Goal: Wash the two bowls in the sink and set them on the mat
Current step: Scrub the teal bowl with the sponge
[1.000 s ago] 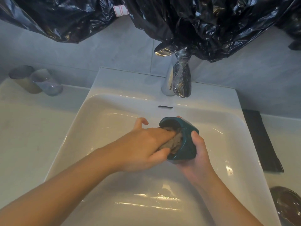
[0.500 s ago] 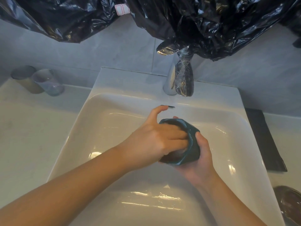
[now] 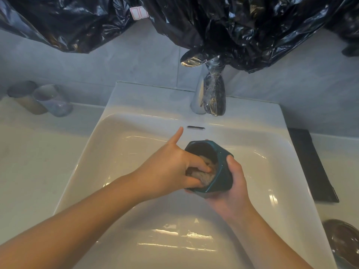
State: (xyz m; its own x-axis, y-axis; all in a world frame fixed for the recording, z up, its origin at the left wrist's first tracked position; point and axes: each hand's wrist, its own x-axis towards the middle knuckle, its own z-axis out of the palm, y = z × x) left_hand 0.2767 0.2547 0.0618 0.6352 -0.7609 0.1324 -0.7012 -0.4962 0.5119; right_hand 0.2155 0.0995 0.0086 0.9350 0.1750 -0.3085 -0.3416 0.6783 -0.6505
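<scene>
A teal faceted bowl (image 3: 221,171) is tilted on its side over the middle of the white sink (image 3: 136,144), its mouth facing left. My right hand (image 3: 233,189) cups it from below, thumb on its outer wall. My left hand (image 3: 169,169) presses a grey-brown cloth (image 3: 207,170) inside the bowl, fingers curled on the cloth and the index finger sticking out toward the back. A black mat (image 3: 310,164) lies on the counter right of the sink. A dark brown bowl (image 3: 342,241) shows at the lower right edge, on the counter.
A chrome tap (image 3: 211,94) stands at the back of the sink, no water visibly running. Two cups (image 3: 46,101) stand on the counter at the back left. Black plastic sheeting (image 3: 213,22) hangs over the wall above the tap.
My left hand has slid lower in the bowl with the cloth, which now shows again inside the rim. The bowl stays held in my right hand at the same place.
</scene>
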